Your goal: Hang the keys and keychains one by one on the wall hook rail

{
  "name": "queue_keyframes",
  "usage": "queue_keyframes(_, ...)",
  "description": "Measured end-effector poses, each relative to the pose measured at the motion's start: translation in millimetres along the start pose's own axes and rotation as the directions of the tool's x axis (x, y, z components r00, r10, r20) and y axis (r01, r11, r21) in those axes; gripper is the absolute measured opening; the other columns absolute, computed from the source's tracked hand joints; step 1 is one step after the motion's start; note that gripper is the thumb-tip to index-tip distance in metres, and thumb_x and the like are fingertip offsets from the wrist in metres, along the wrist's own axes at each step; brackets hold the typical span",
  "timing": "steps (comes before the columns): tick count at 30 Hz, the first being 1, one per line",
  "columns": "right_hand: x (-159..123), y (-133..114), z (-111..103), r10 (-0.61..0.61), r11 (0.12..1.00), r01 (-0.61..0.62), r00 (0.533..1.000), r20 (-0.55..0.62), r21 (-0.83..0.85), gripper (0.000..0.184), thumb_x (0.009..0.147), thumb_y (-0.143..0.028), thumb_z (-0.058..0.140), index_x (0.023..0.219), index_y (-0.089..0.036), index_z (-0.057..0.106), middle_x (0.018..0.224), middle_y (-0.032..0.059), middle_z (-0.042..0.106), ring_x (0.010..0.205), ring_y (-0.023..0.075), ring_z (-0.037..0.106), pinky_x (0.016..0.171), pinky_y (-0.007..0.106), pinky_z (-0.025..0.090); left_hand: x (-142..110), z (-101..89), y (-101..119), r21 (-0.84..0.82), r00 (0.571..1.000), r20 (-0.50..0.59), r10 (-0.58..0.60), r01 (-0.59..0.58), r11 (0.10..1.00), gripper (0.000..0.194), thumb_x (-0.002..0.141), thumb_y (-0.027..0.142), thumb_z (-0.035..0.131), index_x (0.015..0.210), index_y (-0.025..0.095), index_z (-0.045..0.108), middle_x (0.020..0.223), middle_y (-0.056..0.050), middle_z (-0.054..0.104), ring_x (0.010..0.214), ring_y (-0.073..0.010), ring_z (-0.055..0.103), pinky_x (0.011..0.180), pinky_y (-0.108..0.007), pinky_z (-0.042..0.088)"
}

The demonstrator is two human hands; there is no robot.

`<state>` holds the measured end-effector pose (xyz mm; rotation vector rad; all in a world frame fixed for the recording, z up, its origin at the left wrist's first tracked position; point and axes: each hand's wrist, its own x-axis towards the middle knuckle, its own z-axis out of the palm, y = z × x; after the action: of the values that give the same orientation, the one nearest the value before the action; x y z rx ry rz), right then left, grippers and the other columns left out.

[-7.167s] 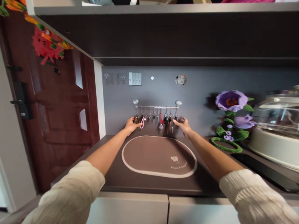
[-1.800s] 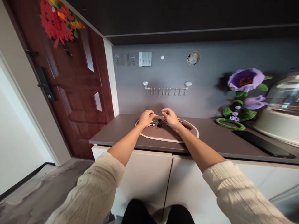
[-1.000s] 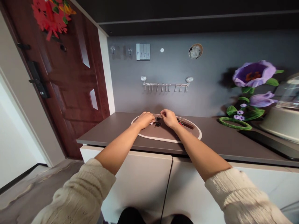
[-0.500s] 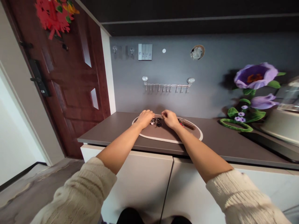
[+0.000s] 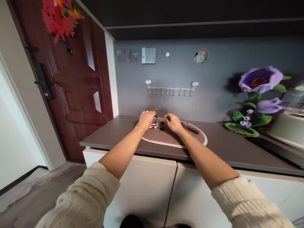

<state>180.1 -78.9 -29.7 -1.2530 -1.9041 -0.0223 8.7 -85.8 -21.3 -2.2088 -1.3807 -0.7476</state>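
A bunch of keys (image 5: pixel 158 124) lies on an oval brown mat (image 5: pixel 187 140) on the dark countertop (image 5: pixel 114 134). My left hand (image 5: pixel 146 118) is curled over the left side of the keys, fingers closed on them. My right hand (image 5: pixel 173 122) pinches at the keys from the right, fingers closed. More keys with a brown fob (image 5: pixel 193 129) lie on the mat just right of my right hand. On the grey wall above hangs a metal hook rail (image 5: pixel 171 89) with bare hooks.
A dark red door (image 5: pixel 71 79) with a black handle (image 5: pixel 42 80) stands at the left. Purple artificial flowers (image 5: pixel 257 95) and a white appliance with a clear lid (image 5: pixel 288 126) sit at the right. White cabinet doors (image 5: pixel 152 186) lie below the counter edge.
Seven seconds ago both hands were up at the rail, which held several keys; the rail is now bare and the keys lie on the mat. Over the last second the hands have hardly moved.
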Motion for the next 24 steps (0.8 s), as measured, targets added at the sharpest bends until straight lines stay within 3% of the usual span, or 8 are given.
queue_keyframes(6,-2,-9,-1,-0.06,0.993,0.059,0.998,0.007,0.099,0.014,0.077,-0.023,0.047,0.08,-0.017,0.059,0.074,0.0034,0.062,0.07,0.0135,0.053,0.07,0.027,0.04,0,-9.0,4,-0.032,0.995,-0.059,-0.083,0.081,0.996,0.022,0.083,0.009,0.038,0.092,0.018,0.056,0.091,-0.008,0.063,0.088,-0.0191,0.056,0.079,-0.031,0.037)
queue_keyframes(17,-7,-19,-1,-0.117,0.982,0.124,0.992,-0.05,0.144,0.028,0.074,-0.04,0.054,0.09,-0.018,0.055,0.082,0.0028,0.057,0.066,0.0117,0.05,0.066,0.026,0.041,2,-6.6,4,-0.088,0.987,-0.136,-0.083,0.071,0.994,0.024,0.088,0.016,0.032,0.097,0.017,0.055,0.094,-0.008,0.061,0.091,-0.0193,0.054,0.081,-0.031,0.037)
queue_keyframes(24,-5,-17,2,-0.168,0.977,0.178,0.982,-0.084,0.12,0.019,0.076,-0.036,0.053,0.084,-0.018,0.053,0.082,0.0031,0.055,0.066,0.0122,0.048,0.067,0.026,0.04,4,-3.6,4,-0.113,0.987,-0.15,-0.052,0.036,0.993,0.026,0.089,0.018,0.03,0.097,0.018,0.055,0.096,-0.007,0.061,0.092,-0.0189,0.054,0.082,-0.031,0.037)
